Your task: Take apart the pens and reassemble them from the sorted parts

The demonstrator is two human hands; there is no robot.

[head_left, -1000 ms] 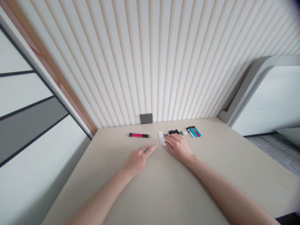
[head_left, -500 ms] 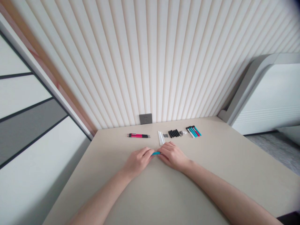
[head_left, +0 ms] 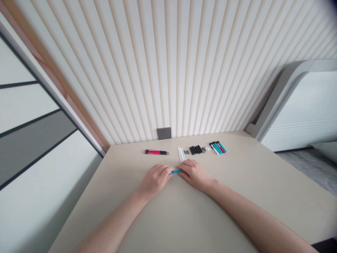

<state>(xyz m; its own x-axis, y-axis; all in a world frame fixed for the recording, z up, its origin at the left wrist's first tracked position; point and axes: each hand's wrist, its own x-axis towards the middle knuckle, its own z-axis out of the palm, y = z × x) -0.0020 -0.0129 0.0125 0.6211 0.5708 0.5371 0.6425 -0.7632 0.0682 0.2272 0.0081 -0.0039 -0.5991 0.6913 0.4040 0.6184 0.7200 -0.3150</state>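
Observation:
My left hand (head_left: 155,179) and my right hand (head_left: 194,173) meet at the middle of a beige table (head_left: 184,211). Between their fingertips lies a teal pen barrel (head_left: 175,172), pinched at one end by each hand. What else the fingers hide I cannot make out. Just beyond my right hand lie white refill tubes (head_left: 181,154). Further right are small grey parts (head_left: 186,152), a row of black pieces (head_left: 196,149) and a bunch of teal, red and white pen parts (head_left: 218,147).
Two pink-and-black pens (head_left: 156,152) lie at the back left of the table. A grey wall socket (head_left: 164,133) sits in the ribbed wall behind. A white and grey cabinet (head_left: 300,105) stands to the right.
My right hand drew back from the white tubes and joined my left hand at the table's middle. The teal piece, first under my left fingers, is now held between both hands.

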